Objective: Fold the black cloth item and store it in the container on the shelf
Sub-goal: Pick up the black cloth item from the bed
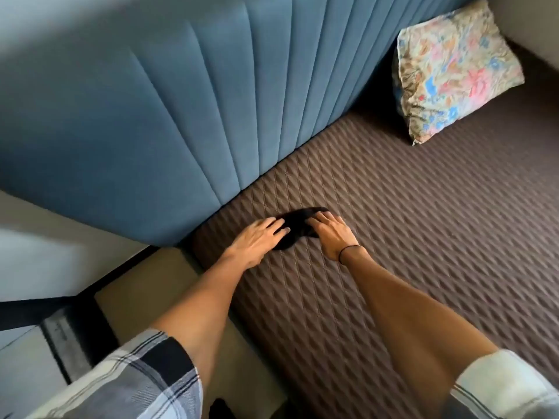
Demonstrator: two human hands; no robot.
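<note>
Brown quilted mattress point(393, 237) running along blue padded headboard point(181, 116); flowered pillow point(453, 71) leaning in far corner. Black cloth point(298, 226) lying near headboard, small, bunched. Left hand point(257, 240) pressing flat on it, fingers spread. Right hand point(332, 234) resting fingers on its other end, grip unclear. Plaid sleeves point(136, 382) showing low.

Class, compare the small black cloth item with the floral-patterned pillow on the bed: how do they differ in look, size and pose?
The small black cloth item is plain and dark; the floral-patterned pillow is multicoloured. The cloth is much smaller than the pillow. The cloth lies flat under the left hand and right hand; the pillow leans untouched against the blue padded headboard. Both rest on the brown quilted mattress cover.
</note>
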